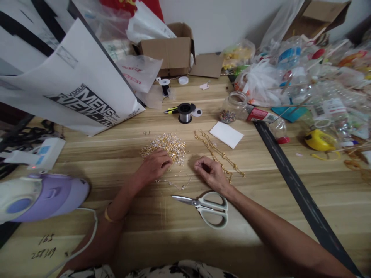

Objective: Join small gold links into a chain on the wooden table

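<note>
My left hand rests knuckles-up on the near edge of a heap of small gold and clear beads, its fingers curled into the heap. What they pinch is hidden. My right hand lies just right of it, fingers curled in a pinch on something too small to make out, beside several gold chains. A thin beaded strand lies on the wooden table between my hands. Scissors with pale handles lie shut below my right wrist.
A wire spool, a black thread spool, a bead jar and a white card lie beyond. A white bag and cardboard box stand far left. Plastic clutter fills the right; a purple appliance sits near left.
</note>
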A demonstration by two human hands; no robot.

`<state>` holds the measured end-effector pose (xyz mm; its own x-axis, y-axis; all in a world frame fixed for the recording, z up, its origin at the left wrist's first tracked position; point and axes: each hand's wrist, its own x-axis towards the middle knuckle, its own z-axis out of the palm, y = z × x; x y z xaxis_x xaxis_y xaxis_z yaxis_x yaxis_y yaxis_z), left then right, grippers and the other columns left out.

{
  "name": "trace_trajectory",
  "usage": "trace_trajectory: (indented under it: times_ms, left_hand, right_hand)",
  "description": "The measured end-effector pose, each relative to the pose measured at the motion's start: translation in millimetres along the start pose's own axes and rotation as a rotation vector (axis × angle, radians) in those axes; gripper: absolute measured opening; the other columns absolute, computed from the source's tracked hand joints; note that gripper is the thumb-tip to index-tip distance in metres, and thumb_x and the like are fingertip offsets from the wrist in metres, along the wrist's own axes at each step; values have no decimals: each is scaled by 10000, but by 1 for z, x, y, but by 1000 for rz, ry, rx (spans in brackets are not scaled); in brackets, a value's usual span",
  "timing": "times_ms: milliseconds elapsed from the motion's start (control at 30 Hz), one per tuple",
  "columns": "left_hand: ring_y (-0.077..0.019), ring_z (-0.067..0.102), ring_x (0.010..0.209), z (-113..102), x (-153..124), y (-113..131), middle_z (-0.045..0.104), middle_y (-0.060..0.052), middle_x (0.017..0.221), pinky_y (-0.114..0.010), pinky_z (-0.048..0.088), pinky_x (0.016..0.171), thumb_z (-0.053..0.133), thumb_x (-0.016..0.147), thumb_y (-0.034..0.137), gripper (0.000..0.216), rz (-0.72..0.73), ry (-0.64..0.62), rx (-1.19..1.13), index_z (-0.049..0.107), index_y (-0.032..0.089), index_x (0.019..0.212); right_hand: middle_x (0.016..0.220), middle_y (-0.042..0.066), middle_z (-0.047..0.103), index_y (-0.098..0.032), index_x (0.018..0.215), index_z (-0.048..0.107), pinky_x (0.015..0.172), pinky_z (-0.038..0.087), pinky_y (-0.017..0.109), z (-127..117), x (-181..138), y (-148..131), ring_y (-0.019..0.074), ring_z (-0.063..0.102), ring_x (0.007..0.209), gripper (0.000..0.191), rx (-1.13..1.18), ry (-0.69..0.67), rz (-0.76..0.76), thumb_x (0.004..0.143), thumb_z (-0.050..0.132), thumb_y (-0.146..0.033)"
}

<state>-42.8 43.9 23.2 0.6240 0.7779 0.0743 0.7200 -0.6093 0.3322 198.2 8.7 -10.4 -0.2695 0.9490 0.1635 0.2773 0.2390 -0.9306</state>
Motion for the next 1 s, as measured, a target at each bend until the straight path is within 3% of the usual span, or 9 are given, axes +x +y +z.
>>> trace_trajectory:
  times_ms: [233, 500, 633, 833, 1000]
  left_hand:
    - [-173, 514, 798, -3, 0, 2, 610, -42, 779, -302, 406, 754, 500, 862, 150, 168, -28, 15, -17, 636, 160, 765]
    - [-187, 523, 893, 9, 1, 2, 592, -58, 906, -333, 430, 850, 536, 856, 169, 166, 1, 106, -3, 660, 169, 966]
    - [-209, 517, 934, 10, 0, 2, 575, -69, 958, -357, 439, 868, 563, 842, 214, 199, -73, 133, 71, 643, 179, 1021]
    - [-208, 555, 902, 10, 0, -5, 614, -69, 906, -351, 447, 845, 528, 855, 198, 161, -132, 159, 4, 650, 154, 951]
    - [-164, 584, 752, 7, 2, -12, 651, -50, 807, -290, 459, 716, 529, 826, 168, 127, -252, 249, -151, 655, 151, 821]
  right_hand:
    - [683, 7, 548, -163, 763, 574, 563, 377, 233, 0, 0, -2, 122, 485, 607, 122, -7, -5, 18, 852, 553, -244]
    - [684, 10, 546, -159, 763, 575, 566, 369, 232, 1, 0, -2, 122, 483, 613, 120, -14, -2, 5, 852, 552, -235]
    - [689, 7, 540, -160, 769, 574, 570, 373, 228, 1, 0, -1, 122, 489, 620, 116, 1, -6, -9, 855, 546, -233]
    - [687, 8, 545, -163, 768, 575, 559, 369, 231, 1, 0, 0, 121, 479, 604, 111, -12, -7, -15, 853, 549, -231]
    - [675, 8, 539, -160, 765, 580, 549, 363, 229, 1, -1, -1, 120, 478, 597, 120, -13, 1, -7, 854, 551, -235]
